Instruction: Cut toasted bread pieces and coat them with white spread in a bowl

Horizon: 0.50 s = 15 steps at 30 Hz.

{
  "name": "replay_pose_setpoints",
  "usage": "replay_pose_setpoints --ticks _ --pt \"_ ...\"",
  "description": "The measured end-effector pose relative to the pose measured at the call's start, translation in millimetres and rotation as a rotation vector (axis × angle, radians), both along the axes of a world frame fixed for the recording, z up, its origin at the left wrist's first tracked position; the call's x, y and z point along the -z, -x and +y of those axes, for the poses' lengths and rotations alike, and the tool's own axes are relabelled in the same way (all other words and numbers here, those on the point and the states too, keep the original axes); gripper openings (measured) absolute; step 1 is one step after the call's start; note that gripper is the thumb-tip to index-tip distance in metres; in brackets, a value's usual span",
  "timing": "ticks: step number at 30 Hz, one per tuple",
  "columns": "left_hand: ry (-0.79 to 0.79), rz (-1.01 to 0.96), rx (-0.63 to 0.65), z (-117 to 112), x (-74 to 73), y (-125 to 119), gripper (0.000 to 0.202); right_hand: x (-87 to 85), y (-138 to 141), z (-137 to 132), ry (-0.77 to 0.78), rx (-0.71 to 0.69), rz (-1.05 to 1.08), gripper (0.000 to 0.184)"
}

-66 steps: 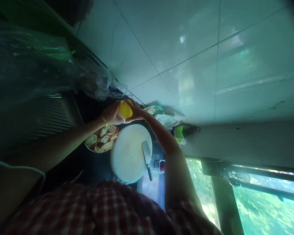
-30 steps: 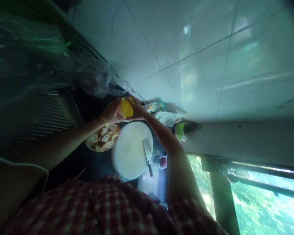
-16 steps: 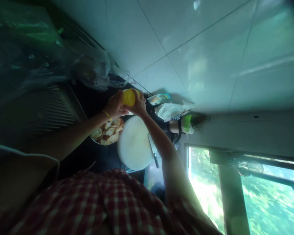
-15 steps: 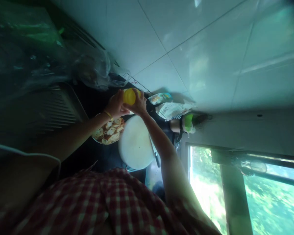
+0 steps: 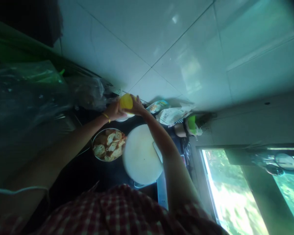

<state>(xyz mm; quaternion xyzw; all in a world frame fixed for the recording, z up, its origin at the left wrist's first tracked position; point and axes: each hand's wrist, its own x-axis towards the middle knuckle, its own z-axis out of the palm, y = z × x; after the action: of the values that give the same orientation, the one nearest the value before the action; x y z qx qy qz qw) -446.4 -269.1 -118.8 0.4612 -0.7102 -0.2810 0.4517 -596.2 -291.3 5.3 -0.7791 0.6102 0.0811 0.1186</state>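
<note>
Both my hands hold a yellow round container (image 5: 126, 101) out at arm's length, near the tiled wall. My left hand (image 5: 114, 111) is closed around its left side, a yellow band on the wrist. On the other side, the fingers of my right hand (image 5: 137, 107) wrap its edge. Whether the yellow part is a lid or the body, I cannot tell. Just under the hands shows a white dish (image 5: 123, 117), partly hidden. Nearer to me lies a round plate of sliced, browned food pieces (image 5: 110, 145), beside a round white cutting board (image 5: 143, 156).
A knife (image 5: 157, 150) rests on the board's right side, partly behind my right forearm. Food packets (image 5: 170, 115) and a holder with a green item (image 5: 191, 124) stand along the wall. Clear plastic bags (image 5: 85, 93) lie at the left. A window (image 5: 230, 182) is at the right.
My view has shifted, so the plate and board appear lower and more of the plate shows. Both hands still hold the yellow container, slightly further left in view, with the white dish showing below.
</note>
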Motion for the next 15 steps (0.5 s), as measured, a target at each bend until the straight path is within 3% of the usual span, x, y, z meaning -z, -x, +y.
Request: replay_pose_setpoints --ticks 3,5,11,13,15 --pt "-0.037 -0.006 -0.008 0.4 10.3 2.0 0.103 0.7 14.5 -5.6 0.041 -0.250 0.102 0.126" --pt "-0.046 -0.004 -0.023 1.1 14.1 6.4 0.111 5.4 18.3 -4.8 0.108 -0.293 0.119 0.120" --pt "-0.002 0.026 -0.013 6.5 16.8 18.1 0.094 32.0 11.4 2.1 0.220 -0.139 -0.001 0.093" --pt "0.002 0.006 -0.025 0.9 19.3 17.1 0.094 41.0 1.5 -0.5 0.249 -0.050 -0.087 0.085" --pt "-0.014 0.000 -0.013 -13.7 20.9 13.7 0.101 43.6 -13.8 -8.0 0.271 0.074 -0.161 0.088"
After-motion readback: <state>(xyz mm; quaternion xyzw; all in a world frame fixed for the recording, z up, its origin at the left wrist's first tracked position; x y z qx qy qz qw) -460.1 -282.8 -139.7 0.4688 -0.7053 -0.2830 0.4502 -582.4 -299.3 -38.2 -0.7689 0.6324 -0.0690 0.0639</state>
